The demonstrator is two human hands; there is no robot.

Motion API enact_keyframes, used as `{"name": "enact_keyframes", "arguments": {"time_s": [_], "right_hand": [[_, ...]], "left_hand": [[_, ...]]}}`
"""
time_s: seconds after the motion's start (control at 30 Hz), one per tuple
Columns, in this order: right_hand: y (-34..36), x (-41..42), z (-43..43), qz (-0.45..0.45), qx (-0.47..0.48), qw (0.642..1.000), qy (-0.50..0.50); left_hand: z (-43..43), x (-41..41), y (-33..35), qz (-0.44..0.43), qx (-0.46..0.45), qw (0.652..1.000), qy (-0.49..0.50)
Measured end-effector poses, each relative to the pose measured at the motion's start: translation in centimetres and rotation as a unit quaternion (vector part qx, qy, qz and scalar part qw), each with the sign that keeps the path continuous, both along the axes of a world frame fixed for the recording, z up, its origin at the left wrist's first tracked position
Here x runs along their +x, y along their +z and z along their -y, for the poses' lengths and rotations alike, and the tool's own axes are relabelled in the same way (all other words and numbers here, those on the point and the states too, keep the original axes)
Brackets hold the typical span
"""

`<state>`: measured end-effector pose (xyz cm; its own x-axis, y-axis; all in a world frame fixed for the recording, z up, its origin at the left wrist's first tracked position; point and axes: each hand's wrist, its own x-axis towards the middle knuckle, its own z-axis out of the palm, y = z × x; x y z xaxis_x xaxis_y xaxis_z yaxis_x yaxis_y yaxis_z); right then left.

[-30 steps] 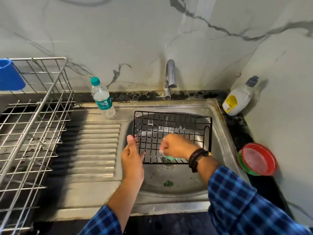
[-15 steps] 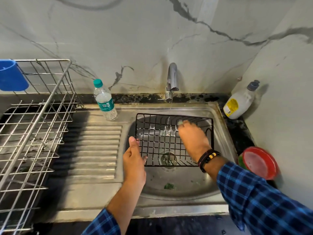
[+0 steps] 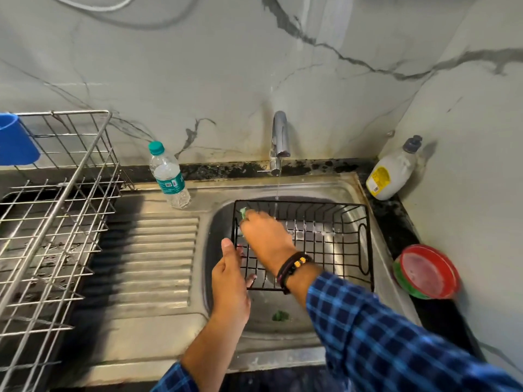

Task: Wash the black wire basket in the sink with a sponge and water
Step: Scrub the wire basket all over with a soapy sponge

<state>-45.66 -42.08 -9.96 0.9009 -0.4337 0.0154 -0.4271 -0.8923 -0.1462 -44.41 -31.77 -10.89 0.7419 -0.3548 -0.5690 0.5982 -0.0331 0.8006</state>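
Sitting in the sink (image 3: 353,188) against its far edge, the black wire basket (image 3: 325,239) takes the thin stream from the tap (image 3: 280,137). The right hand (image 3: 266,236), fingers curled round the green sponge (image 3: 242,213), has shifted from mid far rim to the far left corner: scrubbing advances. The left hand (image 3: 229,275) still grips the left rim. Drying rack (image 3: 56,222), soap bottle (image 3: 390,174) and water bottle (image 3: 169,176) stand beyond the sink's edges; nothing obstructs.
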Motion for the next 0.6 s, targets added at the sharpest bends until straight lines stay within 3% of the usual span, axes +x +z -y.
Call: {"name": "enact_keyframes", "arguments": {"time_s": [0.07, 0.17, 0.27, 0.47, 0.6], "right_hand": [[0.6, -0.4, 1.2, -0.030, -0.054, 0.998, 0.003], [0.7, -3.1, 3.4, -0.087, -0.058, 0.994, -0.034], [-0.3, -5.5, 4.3, -0.103, -0.004, 0.992, -0.075], [-1.2, -2.4, 0.4, 0.040, 0.182, 0.979, -0.085], [-1.6, -3.5, 0.1, -0.015, 0.196, 0.978, -0.071]], "left_hand": [[-0.3, 0.5, -0.2, 0.003, 0.000, 1.000, 0.021], [-1.0, 1.7, -0.5, -0.016, -0.001, 0.998, 0.055], [-1.5, 2.4, -0.4, -0.028, -0.014, 0.997, 0.072], [-0.8, 1.1, -0.1, -0.005, -0.022, 0.999, 0.047], [-0.9, 1.7, -0.5, -0.012, -0.013, 0.998, 0.058]]}}
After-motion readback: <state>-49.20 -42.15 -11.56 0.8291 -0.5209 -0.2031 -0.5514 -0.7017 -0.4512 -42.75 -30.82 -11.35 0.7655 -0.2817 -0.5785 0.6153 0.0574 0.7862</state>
